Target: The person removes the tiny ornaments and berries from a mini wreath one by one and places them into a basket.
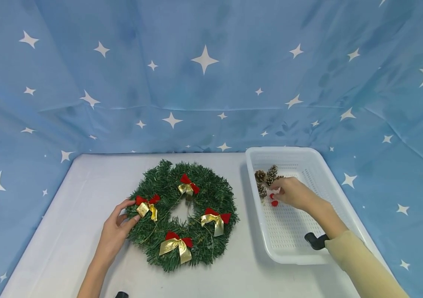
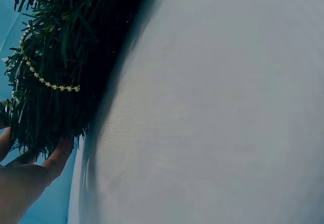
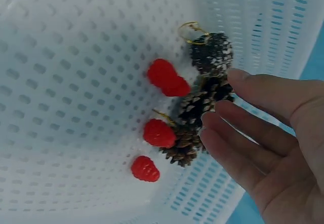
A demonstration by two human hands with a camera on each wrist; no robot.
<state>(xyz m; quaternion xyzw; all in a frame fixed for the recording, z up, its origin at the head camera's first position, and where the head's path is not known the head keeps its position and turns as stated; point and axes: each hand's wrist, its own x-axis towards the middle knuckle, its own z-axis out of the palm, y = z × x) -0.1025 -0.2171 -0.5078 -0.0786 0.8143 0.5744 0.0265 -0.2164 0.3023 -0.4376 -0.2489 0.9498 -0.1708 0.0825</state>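
Note:
At the left edge of a green wreath (image 1: 148, 244), my left hand (image 1: 116, 229) grips the greenery between thumb and fingers, right beside a red and gold bow (image 1: 147, 207). Its fingers (image 2: 59, 155) sink into the strands in the left wrist view. My right hand (image 1: 295, 193) reaches into a white plastic basket (image 1: 330, 178), thumb and fingers apart with nothing seen between them. Close by its fingertips lie several brown pine cones (image 3: 211, 54) with pale-tipped scales. Several red raspberry-shaped ornaments (image 3: 158, 133) lie beside the cones on the basket floor.
More red and gold bows (image 1: 175, 246) sit around the wreath, with a thin gold bead string (image 2: 50, 85) in its strands. A white cloth (image 1: 80, 198) covers the table. Blue star-printed curtains (image 1: 181, 82) stand behind and at both sides.

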